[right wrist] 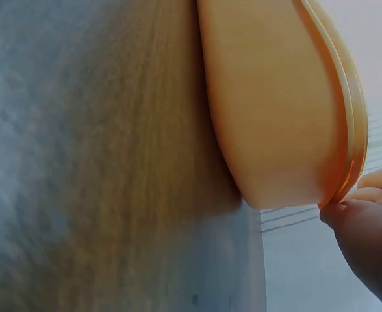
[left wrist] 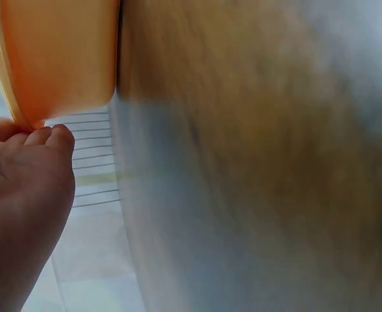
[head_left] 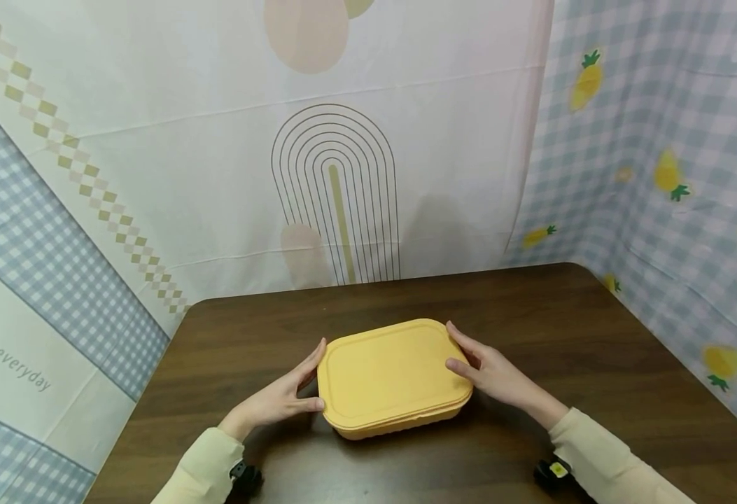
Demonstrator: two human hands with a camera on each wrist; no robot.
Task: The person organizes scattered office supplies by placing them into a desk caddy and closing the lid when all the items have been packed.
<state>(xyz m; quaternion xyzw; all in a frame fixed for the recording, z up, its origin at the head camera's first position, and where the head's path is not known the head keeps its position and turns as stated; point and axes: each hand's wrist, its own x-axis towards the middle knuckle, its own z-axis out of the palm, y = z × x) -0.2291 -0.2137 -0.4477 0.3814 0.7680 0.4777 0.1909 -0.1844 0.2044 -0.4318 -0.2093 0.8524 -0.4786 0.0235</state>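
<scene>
A yellow lidded storage box (head_left: 396, 374), rectangular with rounded corners, rests on the dark wooden table, turned slightly askew. Its lid is on top, and its contents are hidden. At the box's left end, my left hand (head_left: 276, 399) grips the rim, thumb near the front corner and fingers toward the back. My right hand (head_left: 497, 371) holds the right end, its thumb over the lid's edge. In the left wrist view, curled fingertips (left wrist: 61, 138) meet the rim beside the box's smooth side wall. The right wrist view shows fingers at the lid's edge (right wrist: 356, 123).
The brown table (head_left: 532, 315) has rounded far corners. Behind it hangs a pale cloth (head_left: 469, 140) with an arch pattern; checked cloth with pineapples (head_left: 658, 210) covers the right side. Dark wrist devices (head_left: 246, 479) sit below both sleeves.
</scene>
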